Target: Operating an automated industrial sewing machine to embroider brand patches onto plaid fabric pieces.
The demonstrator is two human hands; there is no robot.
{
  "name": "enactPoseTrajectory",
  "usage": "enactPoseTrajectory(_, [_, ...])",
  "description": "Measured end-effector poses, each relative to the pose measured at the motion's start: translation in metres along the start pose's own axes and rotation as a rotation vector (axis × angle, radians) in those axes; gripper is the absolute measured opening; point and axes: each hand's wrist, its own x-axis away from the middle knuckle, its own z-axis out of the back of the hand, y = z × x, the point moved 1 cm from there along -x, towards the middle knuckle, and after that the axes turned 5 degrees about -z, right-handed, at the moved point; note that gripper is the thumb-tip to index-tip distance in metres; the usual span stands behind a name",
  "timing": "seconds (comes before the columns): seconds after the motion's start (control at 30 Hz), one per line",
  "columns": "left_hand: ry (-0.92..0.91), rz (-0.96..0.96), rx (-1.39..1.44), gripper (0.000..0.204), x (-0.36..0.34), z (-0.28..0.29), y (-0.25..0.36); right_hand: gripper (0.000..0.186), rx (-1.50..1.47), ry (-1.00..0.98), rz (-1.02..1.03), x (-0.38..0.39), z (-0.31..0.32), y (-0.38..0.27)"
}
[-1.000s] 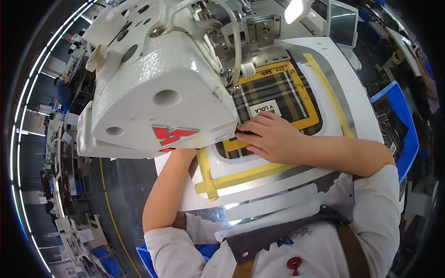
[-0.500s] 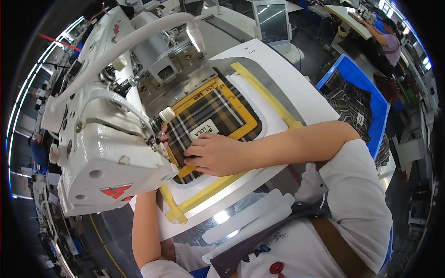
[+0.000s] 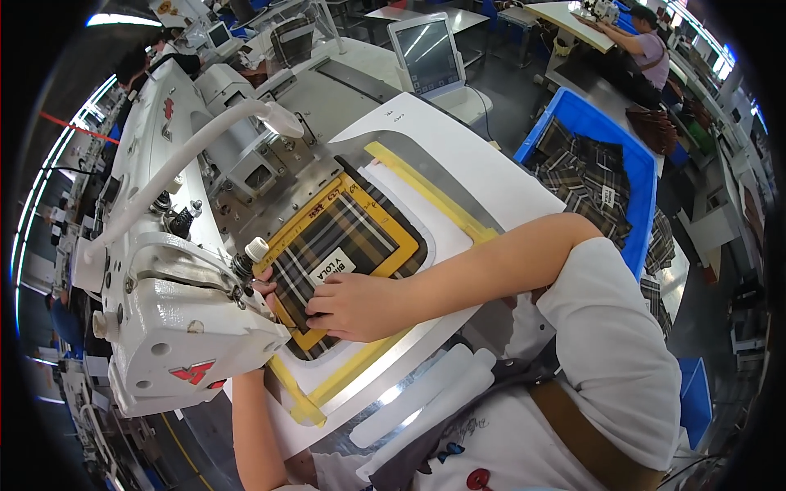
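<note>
A brown, black and white plaid fabric piece [image 3: 362, 236] lies inside a yellow frame [image 3: 396, 260] under the white sewing machine head [image 3: 184, 344]. A small white printed label [image 3: 334, 267] sits on the plaid. My right hand [image 3: 364, 308] rests palm down across the near part of the frame and fabric, just below the label. Its fingers are apart, slightly bent, and touch the cloth. At the frame's left edge, beside the machine head, a few fingertips of my left hand [image 3: 266, 286] show. The machine head hides the rest of that hand.
White board with yellow tape [image 3: 426, 196] surrounds the frame. To the right stands a blue bin [image 3: 644, 176] of plaid pieces. A screen [image 3: 426, 53] stands behind the board. Far right, another person [image 3: 651, 57] works at a table. The machine's white hose [image 3: 176, 159] arches above.
The whole view has shifted, so the machine and frame appear lower and farther left, with more background showing. Both hands keep nearly the same places on the frame and fabric.
</note>
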Motion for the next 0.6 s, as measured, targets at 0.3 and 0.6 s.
enactPoseTrajectory(0.3, [-0.028,0.241,0.365,0.015,-0.004,0.008,0.016,0.028,-0.131,-0.162,-0.122,-0.017,0.029,0.010])
enactPoseTrajectory(0.6, [-0.219,0.137,-0.148,0.037,0.015,0.031,-0.017,0.037,-0.066,-0.218,-0.064,-0.067,0.017,0.059])
